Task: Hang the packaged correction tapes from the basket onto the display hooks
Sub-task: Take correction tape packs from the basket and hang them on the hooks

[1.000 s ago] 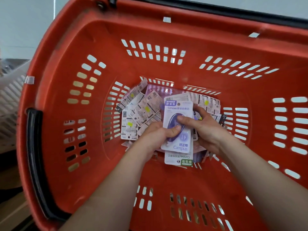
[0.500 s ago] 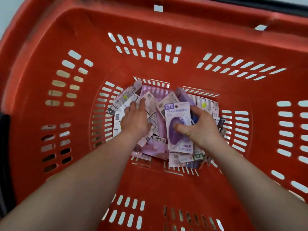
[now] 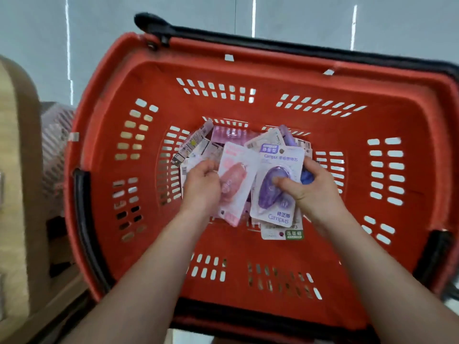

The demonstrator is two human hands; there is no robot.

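A red plastic basket (image 3: 260, 289) fills the view, with a loose pile of packaged correction tapes (image 3: 198, 145) on its bottom. My left hand (image 3: 202, 186) grips a pink correction tape pack (image 3: 237, 175) by its left edge, lifted above the pile. My right hand (image 3: 311, 188) grips a purple Campus correction tape pack (image 3: 275, 194), thumb across the blister, with more packs stacked behind it. Both packs face up side by side over the basket's middle. No display hooks are in view.
The basket's black handles (image 3: 82, 214) lie folded along its rim. A beige rounded fixture (image 3: 15, 170) and a pale slatted crate (image 3: 56, 145) stand to the left. Grey floor (image 3: 124, 16) lies beyond the basket.
My left hand, which was pressing flat on the pile, has picked up a pink pack and lifted it. My right hand keeps the purple pack. The view has pulled back from the basket.
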